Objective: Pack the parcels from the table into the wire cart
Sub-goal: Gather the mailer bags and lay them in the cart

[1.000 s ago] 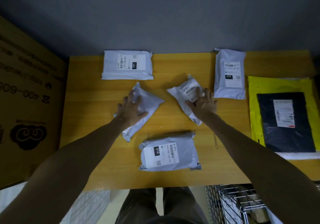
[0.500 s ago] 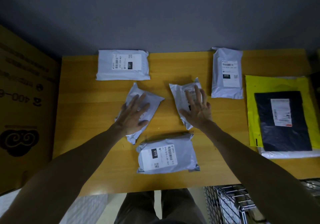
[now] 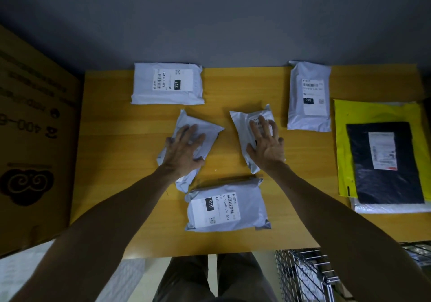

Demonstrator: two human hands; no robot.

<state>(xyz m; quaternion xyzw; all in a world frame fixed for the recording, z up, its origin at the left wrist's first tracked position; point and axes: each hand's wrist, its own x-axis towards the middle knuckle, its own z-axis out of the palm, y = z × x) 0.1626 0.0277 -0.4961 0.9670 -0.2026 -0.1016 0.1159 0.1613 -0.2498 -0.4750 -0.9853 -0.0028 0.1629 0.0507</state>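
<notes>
Yellow wooden table, head view. At 9 o'clock of frame centre the left hand rests, fingers straight and spread, on a crumpled white plastic mailer. At 3 o'clock the right hand, fingers splayed, presses a second white plastic mailer. Steel wire cart at 5 o'clock.

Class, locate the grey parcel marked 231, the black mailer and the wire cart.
Grey plastic parcel marked 231 [image 3: 142, 84]: head view, bare left side.
Black plastic mailer [image 3: 373, 185]: head view, lower left area.
Metal wire cart [image 3: 303, 275]: head view, mesh.
</notes>
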